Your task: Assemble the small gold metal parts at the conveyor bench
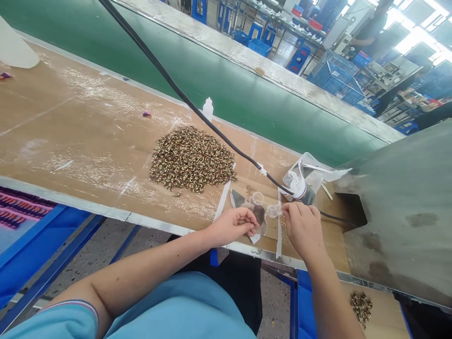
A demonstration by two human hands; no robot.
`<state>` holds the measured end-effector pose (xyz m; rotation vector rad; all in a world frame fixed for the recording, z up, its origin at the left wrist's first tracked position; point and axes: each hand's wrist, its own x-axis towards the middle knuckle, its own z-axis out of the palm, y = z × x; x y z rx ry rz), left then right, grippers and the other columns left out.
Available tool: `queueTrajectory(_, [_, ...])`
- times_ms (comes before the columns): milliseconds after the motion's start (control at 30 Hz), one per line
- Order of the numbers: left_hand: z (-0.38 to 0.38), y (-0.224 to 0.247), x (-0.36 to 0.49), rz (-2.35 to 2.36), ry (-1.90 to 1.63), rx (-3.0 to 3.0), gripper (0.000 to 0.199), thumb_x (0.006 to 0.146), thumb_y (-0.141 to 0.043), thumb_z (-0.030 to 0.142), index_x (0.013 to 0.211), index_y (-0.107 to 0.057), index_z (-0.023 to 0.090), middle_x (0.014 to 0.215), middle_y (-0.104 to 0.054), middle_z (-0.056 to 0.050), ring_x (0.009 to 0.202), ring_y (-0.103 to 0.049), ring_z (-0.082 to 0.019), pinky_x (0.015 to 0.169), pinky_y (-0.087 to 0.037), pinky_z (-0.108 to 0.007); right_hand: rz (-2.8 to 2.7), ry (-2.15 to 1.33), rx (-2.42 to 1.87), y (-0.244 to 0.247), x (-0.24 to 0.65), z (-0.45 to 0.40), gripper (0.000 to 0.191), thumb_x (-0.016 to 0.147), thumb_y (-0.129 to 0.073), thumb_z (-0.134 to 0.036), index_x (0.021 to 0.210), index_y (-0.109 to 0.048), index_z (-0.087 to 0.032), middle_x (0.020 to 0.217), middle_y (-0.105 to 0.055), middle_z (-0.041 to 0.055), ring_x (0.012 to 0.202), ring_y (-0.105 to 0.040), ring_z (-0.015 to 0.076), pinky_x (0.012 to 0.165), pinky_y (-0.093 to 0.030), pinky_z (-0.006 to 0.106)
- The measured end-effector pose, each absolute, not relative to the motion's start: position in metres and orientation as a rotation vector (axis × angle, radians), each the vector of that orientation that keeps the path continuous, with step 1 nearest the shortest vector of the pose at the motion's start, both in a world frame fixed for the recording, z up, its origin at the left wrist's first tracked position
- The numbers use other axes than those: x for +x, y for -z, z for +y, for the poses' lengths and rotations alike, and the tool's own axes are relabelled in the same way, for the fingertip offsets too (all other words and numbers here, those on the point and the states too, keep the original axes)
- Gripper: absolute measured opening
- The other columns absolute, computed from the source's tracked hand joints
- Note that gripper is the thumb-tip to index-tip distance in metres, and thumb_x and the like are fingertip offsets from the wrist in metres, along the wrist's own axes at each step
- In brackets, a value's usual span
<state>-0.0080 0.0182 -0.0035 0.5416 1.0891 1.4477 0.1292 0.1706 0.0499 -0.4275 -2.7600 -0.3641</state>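
Observation:
My left hand [237, 223] hovers just over the front edge of the bench, its fingers curled together; whatever they hold is too small to name. Across from it, my right hand [302, 227] pinches with thumb and forefinger beside a small clear round dish [273, 210]. I cannot tell whether those fingertips grip the dish or something tiny. A clear ring-shaped lid or dish [258, 197] lies between the hands on a dark sheet [260, 216] with torn edges. Tiny golden pieces [282, 220] show beside my right fingertips. Left of the hands rises a big heap of small brown-and-gold metal parts [193, 159].
A black cable [176, 89] crosses above the bench to a dark tool with white wrapping [295, 181]. Behind the heap stands a white squeeze bottle [208, 109]. A metal housing [402, 207] bounds the right side. The green conveyor belt [247, 101] runs behind.

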Motion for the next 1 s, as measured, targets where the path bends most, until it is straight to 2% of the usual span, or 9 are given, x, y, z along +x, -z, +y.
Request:
queueTrajectory(167, [0.018,0.003,-0.01,1.058,-1.472,0.481,0.017,0.069,-0.071,0.025,0.076,-0.06,0.013,0.065,-0.064,-0.001,0.063,-0.063,-0.011,0.069,-0.051,-0.027,-2.72,0.266,-0.453,-0.054,0.131,0.167,0.021,0.093,-0.038,-0.023,0.077,-0.052,-0.02,0.073,-0.061,0.0036,0.071,-0.052,0.017,0.073,-0.031,0.031])
queueTrajectory(333, [0.017,0.001,-0.013,0.946,-1.491,0.396,0.031,0.064,-0.076,0.034,0.079,-0.061,0.012,0.066,-0.067,-0.002,0.06,-0.064,-0.011,0.066,-0.05,-0.026,-2.612,-0.071,-0.533,-0.048,0.135,0.151,0.019,0.093,-0.039,-0.028,0.081,-0.05,-0.021,0.074,-0.058,0.0022,0.07,-0.052,0.0168,0.067,-0.034,0.03])
queueTrajectory(567, [0.017,-0.003,-0.016,0.85,-1.507,0.332,0.037,0.059,-0.08,0.034,0.08,-0.059,0.012,0.065,-0.066,-0.001,0.061,-0.063,-0.01,0.066,-0.049,-0.023,-2.508,-0.492,-0.521,-0.031,0.128,0.117,0.013,0.091,-0.042,-0.026,0.081,-0.049,-0.022,0.074,-0.055,0.0002,0.069,-0.051,0.0148,0.062,-0.039,0.026])
queueTrajectory(1000, [0.016,-0.006,-0.018,0.826,-1.448,0.282,0.039,0.058,-0.081,0.031,0.078,-0.054,0.013,0.061,-0.065,0.0,0.055,-0.062,-0.008,0.061,-0.048,-0.021,-2.458,-0.671,-0.501,-0.02,0.12,0.108,0.014,0.091,-0.043,-0.024,0.08,-0.05,-0.022,0.075,-0.055,-0.0003,0.071,-0.05,0.0142,0.065,-0.039,0.027])
